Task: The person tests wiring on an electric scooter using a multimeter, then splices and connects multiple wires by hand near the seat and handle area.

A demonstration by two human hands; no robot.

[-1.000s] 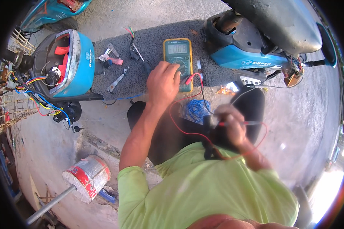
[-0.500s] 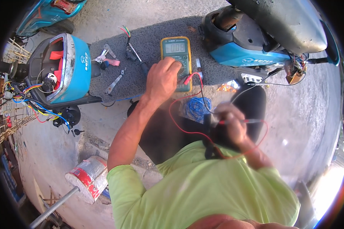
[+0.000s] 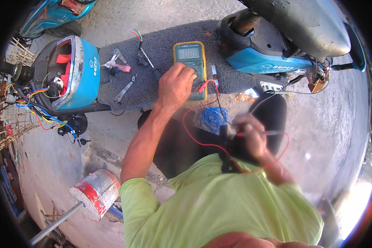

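Note:
A yellow-edged multimeter (image 3: 189, 51) with a lit screen lies on the scooter's grey carpeted footboard (image 3: 124, 45). My left hand (image 3: 175, 85) rests on its middle, with bent fingers closed over the dial area; the fingertips partly hide it. A red test lead (image 3: 187, 129) loops from the meter across my lap. My right hand (image 3: 252, 131) is closed around the red test probe (image 3: 273, 132) above my knee, somewhat blurred. The black test lead (image 3: 224, 111) also runs up to this hand, but its probe end is hard to make out.
Beside the meter lie a screwdriver (image 3: 146, 56), metal brackets (image 3: 124, 91) and a cable with bare coloured ends (image 3: 138, 35). A blue wire coil (image 3: 214, 119) sits below the footboard. Loose wiring (image 3: 37, 97) hangs at left, near a paint bucket (image 3: 96, 193).
The digits on the meter's screen look slightly different. Both hands hold nearly the same places, and the view has shifted a little.

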